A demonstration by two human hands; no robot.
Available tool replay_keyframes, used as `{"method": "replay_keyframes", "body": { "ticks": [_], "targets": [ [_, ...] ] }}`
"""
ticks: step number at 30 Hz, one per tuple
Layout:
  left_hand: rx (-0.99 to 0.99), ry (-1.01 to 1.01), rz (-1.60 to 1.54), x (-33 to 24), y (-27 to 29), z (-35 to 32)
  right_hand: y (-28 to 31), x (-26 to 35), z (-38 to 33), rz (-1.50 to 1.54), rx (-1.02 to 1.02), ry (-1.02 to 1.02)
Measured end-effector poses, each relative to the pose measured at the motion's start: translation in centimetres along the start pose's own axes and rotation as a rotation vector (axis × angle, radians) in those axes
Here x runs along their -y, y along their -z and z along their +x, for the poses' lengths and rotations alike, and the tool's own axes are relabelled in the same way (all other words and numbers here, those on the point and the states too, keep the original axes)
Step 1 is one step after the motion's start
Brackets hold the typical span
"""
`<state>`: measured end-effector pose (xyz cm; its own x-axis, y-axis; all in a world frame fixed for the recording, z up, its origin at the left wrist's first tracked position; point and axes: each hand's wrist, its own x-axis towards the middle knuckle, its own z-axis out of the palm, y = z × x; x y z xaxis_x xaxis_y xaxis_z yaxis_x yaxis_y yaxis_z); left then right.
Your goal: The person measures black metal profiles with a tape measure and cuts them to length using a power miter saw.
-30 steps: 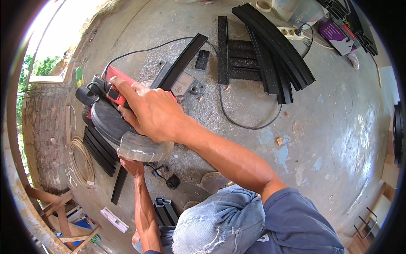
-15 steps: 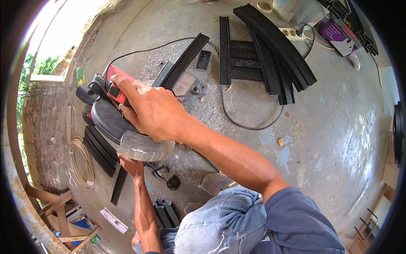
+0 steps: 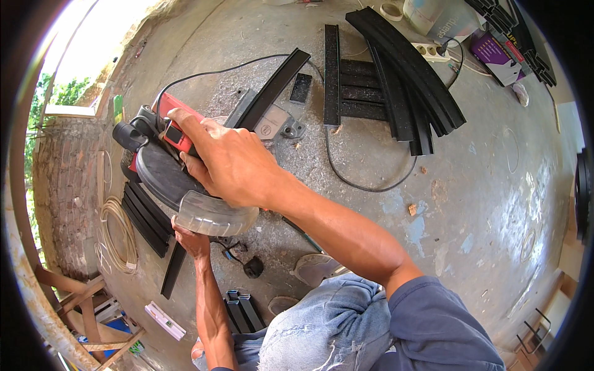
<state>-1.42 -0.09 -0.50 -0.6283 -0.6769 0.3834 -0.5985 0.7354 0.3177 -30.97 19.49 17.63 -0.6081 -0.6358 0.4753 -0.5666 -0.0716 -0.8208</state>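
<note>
My right hand is wrapped around the red and black handle of a miter saw. The saw's black blade cover and clear plastic guard hide the blade. A long black channel profile lies across the saw's grey base, and its other end sticks out at the lower left. Just below the guard, my left hand is closed on the profile at that end, its fingertips partly hidden. A short black offcut lies beside the base.
Black profiles are piled at the upper right, near a power strip and a purple box. The saw's cord loops over the dusty floor. Coiled cable and more profiles lie left; short black pieces lie by my knee.
The view has shifted very slightly. Both hands keep their places on the saw handle and the profile, with no other clear difference.
</note>
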Motion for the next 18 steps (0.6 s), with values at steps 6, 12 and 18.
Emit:
{"method": "replay_keyframes", "body": {
  "ticks": [6,12,18],
  "targets": [
    [0.0,-0.049,0.028,0.14,-0.05,0.06,0.25,0.07,0.08,-0.012,0.077,-0.053],
    [0.017,-0.063,0.016,0.38,-0.15,0.0,0.03,0.14,0.18,0.009,0.0,-0.005],
    [0.009,-0.031,0.018,0.72,-0.19,-0.16,0.15,0.24,0.2,-0.003,0.074,-0.053]
  ]
}}
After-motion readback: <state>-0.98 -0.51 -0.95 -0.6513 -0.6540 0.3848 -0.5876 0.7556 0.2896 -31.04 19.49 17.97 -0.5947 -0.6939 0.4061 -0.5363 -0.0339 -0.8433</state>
